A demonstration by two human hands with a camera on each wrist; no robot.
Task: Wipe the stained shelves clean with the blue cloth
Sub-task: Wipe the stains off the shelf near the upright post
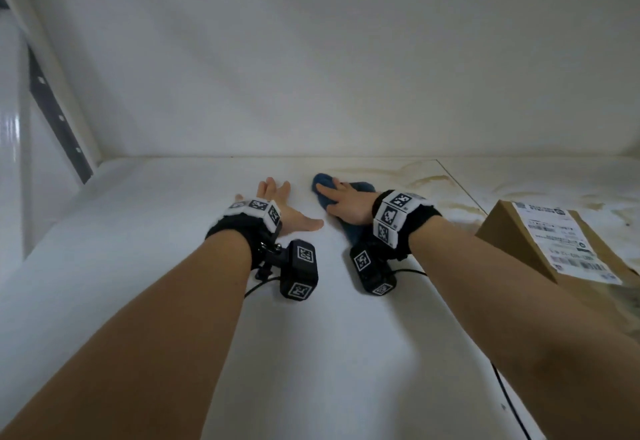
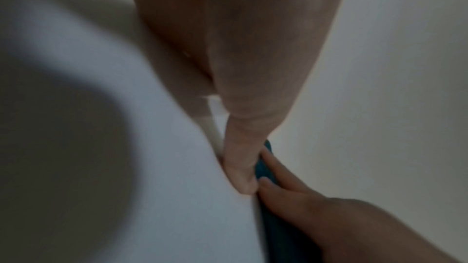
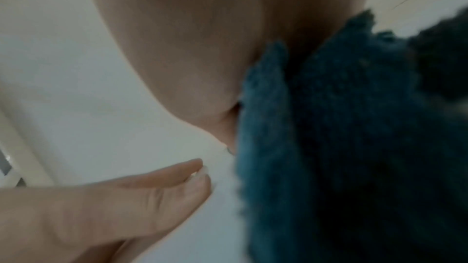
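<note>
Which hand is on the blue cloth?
The right hand, pressing flat on the blue cloth; the left hand rests bare on the white shelf beside it.

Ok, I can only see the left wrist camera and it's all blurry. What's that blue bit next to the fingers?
Observer: It's a fluffy dark blue cloth. The right hand presses flat on it, on the white shelf.
Operator: Is there any dirt to wipe?
Observer: Yes, brownish stains spread over the shelf just right of the cloth, towards the back.
Operator: Is anything in the way?
Observer: A brown cardboard box with a white label stands among the stains, further right.
</note>
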